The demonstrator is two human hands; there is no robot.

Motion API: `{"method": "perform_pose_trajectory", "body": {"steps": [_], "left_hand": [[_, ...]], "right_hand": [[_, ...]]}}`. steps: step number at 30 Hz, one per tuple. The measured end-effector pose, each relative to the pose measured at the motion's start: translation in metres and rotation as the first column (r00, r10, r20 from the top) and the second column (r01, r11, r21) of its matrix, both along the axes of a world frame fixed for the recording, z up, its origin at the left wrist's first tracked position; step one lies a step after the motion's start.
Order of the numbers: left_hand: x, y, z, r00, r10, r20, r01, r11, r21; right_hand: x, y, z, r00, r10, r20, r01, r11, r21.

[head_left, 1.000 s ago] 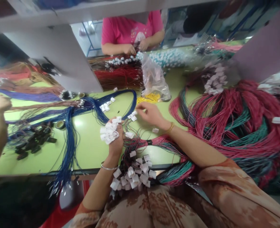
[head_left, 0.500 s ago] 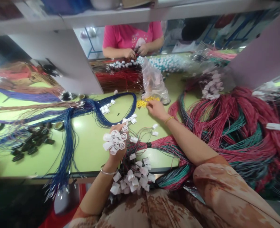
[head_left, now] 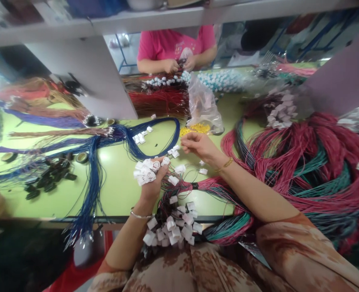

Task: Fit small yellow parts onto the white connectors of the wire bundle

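My left hand [head_left: 154, 187] is closed around a bunch of white plastic connectors [head_left: 145, 172], whose open ends face up towards me. Wires run from this bunch towards the red, green and black wire bundle [head_left: 211, 184] on its right. My right hand [head_left: 203, 148] has thumb and fingertips pinched together, just in front of a pile of small yellow pieces [head_left: 201, 128]. Whatever lies between those fingertips is too small to make out. Below my left hand, many more white connectors [head_left: 176, 231] hang at the table edge.
A clear plastic bag [head_left: 204, 103] stands behind the yellow pieces. Blue wires [head_left: 94, 174] and black connectors [head_left: 50, 176] lie on the left. A large heap of red and green wires [head_left: 301, 162] fills the right. Across the table, a person in a pink shirt [head_left: 176, 46] handles wires.
My right hand has drawn back slightly from the yellow pieces towards my left hand, fingers pinched. The connectors in my left hand have tilted. The whole view has shifted a little.
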State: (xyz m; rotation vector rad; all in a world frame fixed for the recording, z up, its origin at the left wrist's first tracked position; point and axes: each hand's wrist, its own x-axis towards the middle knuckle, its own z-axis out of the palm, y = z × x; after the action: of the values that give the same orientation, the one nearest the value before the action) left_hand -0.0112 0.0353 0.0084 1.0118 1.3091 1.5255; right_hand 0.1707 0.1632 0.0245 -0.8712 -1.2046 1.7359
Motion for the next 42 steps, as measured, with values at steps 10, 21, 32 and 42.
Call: {"method": "perform_pose_trajectory", "body": {"steps": [10,21,32,42], "left_hand": [[0.000,-0.001,-0.003,0.999,-0.029,-0.033,0.030,0.999,0.018],[0.002,-0.001,0.003,0.996,-0.077,-0.046,0.080,0.996,0.051],[-0.002,-0.002,-0.005,0.983,-0.034,-0.180,0.046,0.997,0.059],[-0.001,-0.003,0.004,0.960,-0.049,-0.275,0.060,0.998,0.034]], "right_hand": [[-0.012,-0.039,0.024,0.982,0.188,-0.002,-0.185,0.971,0.154],[-0.015,-0.059,0.033,0.950,0.052,0.307,-0.217,0.817,0.534],[-0.017,-0.063,0.031,0.934,-0.191,0.303,-0.178,0.484,0.856],[-0.016,-0.067,0.031,0.884,-0.207,0.420,-0.255,0.540,0.802]]}}
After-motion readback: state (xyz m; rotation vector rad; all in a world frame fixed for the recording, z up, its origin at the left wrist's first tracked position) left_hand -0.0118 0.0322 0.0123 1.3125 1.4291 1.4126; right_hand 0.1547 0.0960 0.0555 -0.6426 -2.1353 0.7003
